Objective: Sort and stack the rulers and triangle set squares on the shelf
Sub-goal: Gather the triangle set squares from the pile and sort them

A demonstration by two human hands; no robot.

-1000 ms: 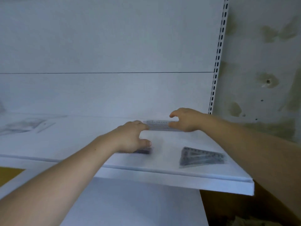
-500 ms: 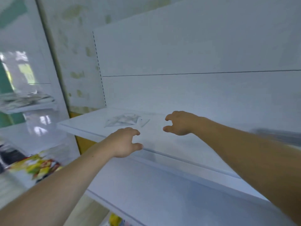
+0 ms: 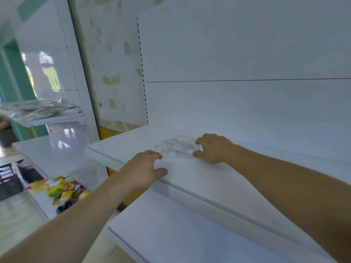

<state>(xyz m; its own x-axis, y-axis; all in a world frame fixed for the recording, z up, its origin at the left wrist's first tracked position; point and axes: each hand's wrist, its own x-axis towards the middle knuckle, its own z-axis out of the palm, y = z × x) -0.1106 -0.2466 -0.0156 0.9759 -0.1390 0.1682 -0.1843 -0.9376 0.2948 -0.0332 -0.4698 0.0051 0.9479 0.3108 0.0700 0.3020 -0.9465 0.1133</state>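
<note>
The clear pile (image 3: 176,147) of rulers and set squares lies flat on the shelf (image 3: 117,149), near its left end and towards its back. The pieces look jumbled and overlapping. They are transparent and blurred, so I cannot count them or tell which is which.

The right hand (image 3: 213,149) rests deeper on the shelf, with thumb and forefinger spread wide and bracketing the pile's end. They seem to touch it, but I cannot tell whether they have closed on it. The left hand (image 3: 142,168) sits at the shelf's front lip with its fingers loosely curled and holding nothing, the fingertips just short of the pile.

The step in hand appears to be gathering this pile to sort it. Thin, slick plastic on a smooth shelf is likely to skate rather than lift. It should go better to press lightly, slide the pieces toward the front lip, and pick them up where an edge overhangs. The left hand can act as a stop so nothing shoots off the shelf. Separate the straight pieces from the triangles first, then square each stack against the shelf's back.
</note>
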